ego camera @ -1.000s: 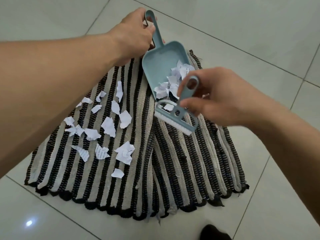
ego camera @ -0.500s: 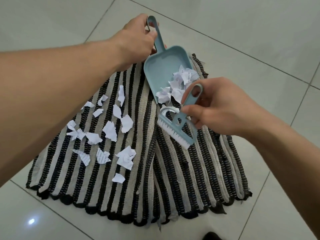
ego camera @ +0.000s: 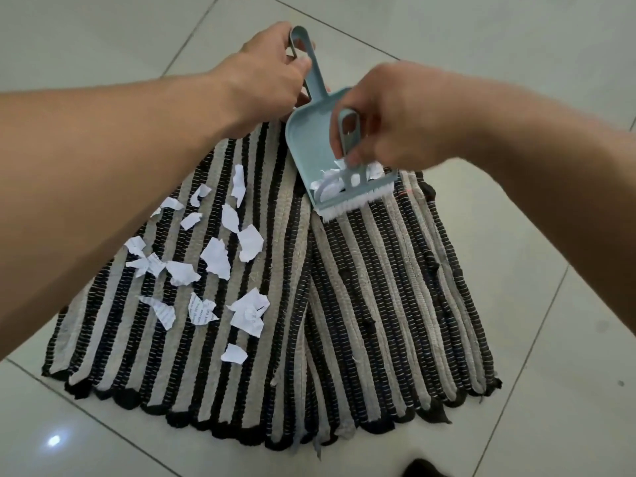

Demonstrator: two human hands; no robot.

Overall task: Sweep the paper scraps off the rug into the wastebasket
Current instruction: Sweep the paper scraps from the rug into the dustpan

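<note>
While my right hand grips the brush at the dustpan mouth | left hand fingers clenched on its handle | loose paper scraps lie left of dustpan on rug; left hand nearer; wastebasket unseen

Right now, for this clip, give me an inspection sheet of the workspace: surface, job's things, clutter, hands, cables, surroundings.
Surface: striped woven rug on pale tiled floor.
Job's things: blue dustpan lying on the rug's far end, some paper in it; blue hand brush with bristles at the pan's mouth; loose paper scraps on the rug's left half. Wastebasket: nothing seen.
Clutter: nothing seen.
Hands: left hand grips the dustpan handle; right hand holds the brush handle.
Cables: nothing seen.
Surroundings: dark object at the bottom edge, cut off by the frame.
</note>
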